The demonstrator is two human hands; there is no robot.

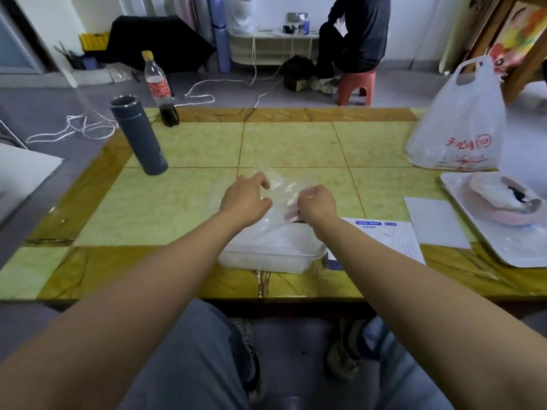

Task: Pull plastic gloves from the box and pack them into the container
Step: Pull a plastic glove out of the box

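Clear plastic glove [279, 187] hangs pinched btwn left hand [245, 199] fingertips & curled right hand [318, 202], just above container [272, 255] at table [177, 202] front; flimsy film may slip or spring back out.

2 hands, left hand [247, 199] and right hand [316, 202], pinching clear plastic glove [279, 190] above container [272, 253]

Your clear plastic glove [279, 189] is crumpled and raised above the translucent rectangular container [275, 255]; the flat white, blue-printed box [393, 238] lies just beside its right.
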